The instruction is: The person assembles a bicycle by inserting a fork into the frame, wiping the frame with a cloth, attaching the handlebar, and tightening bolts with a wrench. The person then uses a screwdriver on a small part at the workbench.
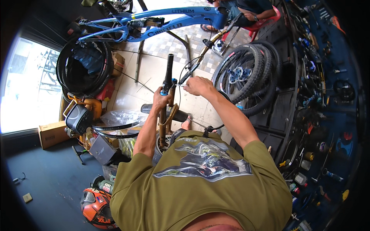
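A bicycle suspension fork stands upright in front of me, with bronze legs, a black steerer tube and blue fittings at its crown. My left hand is closed around the top of the fork, just under the crown. Beside it, my right hand is closed on a slim silver tool, which points at the fork's right top. The tool's exact kind is too small to tell. A thin dark cable loops close to the right hand.
A blue bicycle frame hangs across the far side. Wheels with knobby tyres lean at the right, near a wall of tools. Tyres, a cardboard box and an orange helmet lie left. Another person sits on a red chair.
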A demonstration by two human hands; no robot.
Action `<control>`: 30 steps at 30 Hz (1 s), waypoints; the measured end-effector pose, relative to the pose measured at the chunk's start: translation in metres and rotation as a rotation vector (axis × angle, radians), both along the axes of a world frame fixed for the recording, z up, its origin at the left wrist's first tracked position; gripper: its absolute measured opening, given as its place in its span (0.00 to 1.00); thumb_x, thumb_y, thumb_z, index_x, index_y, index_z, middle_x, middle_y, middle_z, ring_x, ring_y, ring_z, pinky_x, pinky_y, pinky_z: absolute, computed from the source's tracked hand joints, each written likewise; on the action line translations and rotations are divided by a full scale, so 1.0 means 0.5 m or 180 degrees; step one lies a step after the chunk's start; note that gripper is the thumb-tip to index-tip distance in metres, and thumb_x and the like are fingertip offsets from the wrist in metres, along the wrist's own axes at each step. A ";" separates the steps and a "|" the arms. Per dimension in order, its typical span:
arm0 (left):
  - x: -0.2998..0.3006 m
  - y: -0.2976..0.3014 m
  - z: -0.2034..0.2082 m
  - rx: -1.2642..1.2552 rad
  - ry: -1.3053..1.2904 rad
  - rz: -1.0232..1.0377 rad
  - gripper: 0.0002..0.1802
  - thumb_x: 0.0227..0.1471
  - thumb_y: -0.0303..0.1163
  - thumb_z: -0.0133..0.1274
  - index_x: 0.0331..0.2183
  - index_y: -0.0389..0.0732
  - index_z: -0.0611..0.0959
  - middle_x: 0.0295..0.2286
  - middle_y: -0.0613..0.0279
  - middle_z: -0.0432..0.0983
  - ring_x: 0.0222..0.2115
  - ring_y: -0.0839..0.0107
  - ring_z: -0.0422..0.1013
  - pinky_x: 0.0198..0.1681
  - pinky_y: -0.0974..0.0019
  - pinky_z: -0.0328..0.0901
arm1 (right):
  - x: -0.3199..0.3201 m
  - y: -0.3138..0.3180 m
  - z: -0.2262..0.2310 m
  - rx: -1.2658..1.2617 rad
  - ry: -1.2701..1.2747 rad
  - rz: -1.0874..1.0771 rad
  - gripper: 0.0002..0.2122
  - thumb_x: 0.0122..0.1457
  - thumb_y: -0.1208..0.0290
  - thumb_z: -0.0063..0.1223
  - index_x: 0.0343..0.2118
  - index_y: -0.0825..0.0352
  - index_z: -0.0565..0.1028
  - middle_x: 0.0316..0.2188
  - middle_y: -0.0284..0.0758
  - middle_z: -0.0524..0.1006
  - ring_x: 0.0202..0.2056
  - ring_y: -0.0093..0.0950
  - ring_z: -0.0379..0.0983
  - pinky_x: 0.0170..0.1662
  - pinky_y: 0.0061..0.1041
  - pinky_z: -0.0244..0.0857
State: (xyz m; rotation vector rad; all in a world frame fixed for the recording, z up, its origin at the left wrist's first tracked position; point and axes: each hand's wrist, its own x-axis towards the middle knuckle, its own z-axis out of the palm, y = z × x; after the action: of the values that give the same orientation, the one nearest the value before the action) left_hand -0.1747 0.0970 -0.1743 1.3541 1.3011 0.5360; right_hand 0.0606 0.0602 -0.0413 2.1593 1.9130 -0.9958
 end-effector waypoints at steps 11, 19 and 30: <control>-0.035 -0.009 0.029 0.0093 -0.0077 -0.0148 0.22 0.40 0.26 0.59 0.42 0.33 0.79 0.23 0.64 0.73 0.21 0.75 0.69 0.25 0.67 0.66 | -0.011 0.032 -0.022 0.0202 -0.0083 0.0093 0.17 0.65 0.52 0.52 0.42 0.60 0.84 0.43 0.44 0.84 0.47 0.44 0.80 0.52 0.44 0.73; -0.030 0.005 -0.008 0.0615 0.0202 -0.0282 0.22 0.38 0.29 0.60 0.40 0.32 0.78 0.24 0.62 0.73 0.22 0.74 0.70 0.26 0.66 0.67 | 0.019 -0.039 -0.002 0.0345 0.0620 -0.0353 0.19 0.64 0.50 0.53 0.41 0.62 0.84 0.39 0.46 0.84 0.44 0.47 0.80 0.49 0.47 0.73; 0.034 -0.026 0.066 0.0697 0.0416 -0.0667 0.28 0.38 0.34 0.63 0.42 0.32 0.76 0.30 0.50 0.79 0.29 0.64 0.74 0.36 0.59 0.71 | 0.088 -0.195 -0.010 0.0347 0.0930 -0.0684 0.22 0.65 0.48 0.50 0.49 0.62 0.80 0.41 0.48 0.82 0.45 0.48 0.79 0.50 0.47 0.71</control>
State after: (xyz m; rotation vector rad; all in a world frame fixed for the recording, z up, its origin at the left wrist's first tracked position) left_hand -0.1576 0.0839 -0.1412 1.7097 1.2122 0.4608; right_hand 0.1048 -0.0374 -0.0465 2.4395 1.9204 -1.3412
